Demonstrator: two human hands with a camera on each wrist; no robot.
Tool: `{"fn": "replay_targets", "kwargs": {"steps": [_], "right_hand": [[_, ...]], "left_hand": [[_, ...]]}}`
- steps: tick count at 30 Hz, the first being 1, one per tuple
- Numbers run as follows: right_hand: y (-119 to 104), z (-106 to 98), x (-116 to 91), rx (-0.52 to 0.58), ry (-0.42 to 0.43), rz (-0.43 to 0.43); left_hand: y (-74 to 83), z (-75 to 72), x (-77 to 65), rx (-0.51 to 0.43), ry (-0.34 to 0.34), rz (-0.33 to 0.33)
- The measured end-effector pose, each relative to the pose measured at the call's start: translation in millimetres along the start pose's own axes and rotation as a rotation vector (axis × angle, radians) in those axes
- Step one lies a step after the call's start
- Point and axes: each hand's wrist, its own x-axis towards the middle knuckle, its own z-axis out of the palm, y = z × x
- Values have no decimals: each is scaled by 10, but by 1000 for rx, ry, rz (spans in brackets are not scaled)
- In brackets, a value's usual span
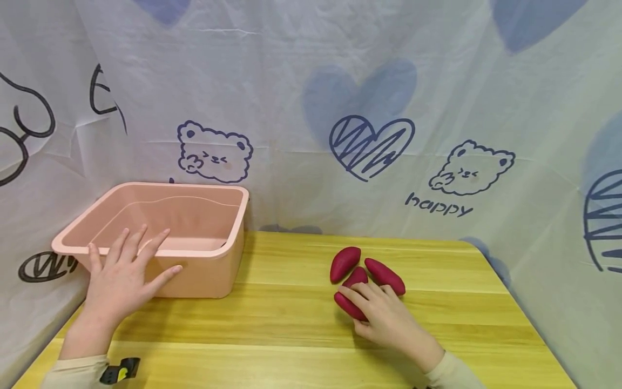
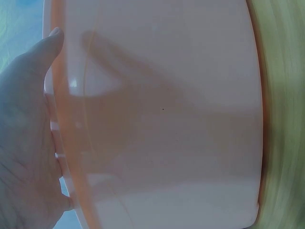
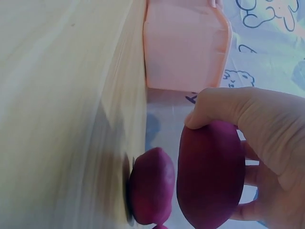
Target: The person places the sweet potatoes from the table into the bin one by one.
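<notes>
My left hand (image 1: 121, 275) lies over the near rim of a pink plastic basin (image 1: 194, 275), its fingers spread. In the left wrist view the thumb rests on the rim, close to the basin's outer wall (image 2: 190, 143). Over on the right, my right hand (image 1: 384, 316) grips a dark red sweet potato (image 1: 349, 306), with the thumb on one side and fingers on the other. The right wrist view shows this sweet potato (image 3: 209, 176) raised off the wooden table. Just beyond it are more sweet potatoes: a middle one (image 1: 358, 275), a left one (image 1: 345, 263) and a right one (image 1: 386, 276).
The yellow wood-grain table (image 1: 286, 324) runs under everything. A pale curtain (image 1: 282, 108) with bear and heart drawings hangs behind and along both sides. The basin stands at the table's back left, close to the curtain. A black strap (image 1: 120, 371) is by the left sleeve.
</notes>
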Motion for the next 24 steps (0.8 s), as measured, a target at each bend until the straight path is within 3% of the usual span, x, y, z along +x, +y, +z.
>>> {"fn": "replay_targets", "kwargs": {"steps": [18, 24], "right_hand": [[-158, -33, 393, -6, 33, -75], [-183, 8, 499, -14, 84, -104]], "left_hand": [[0, 0, 11, 5, 2, 6], [-3, 9, 4, 1, 10, 9]]}}
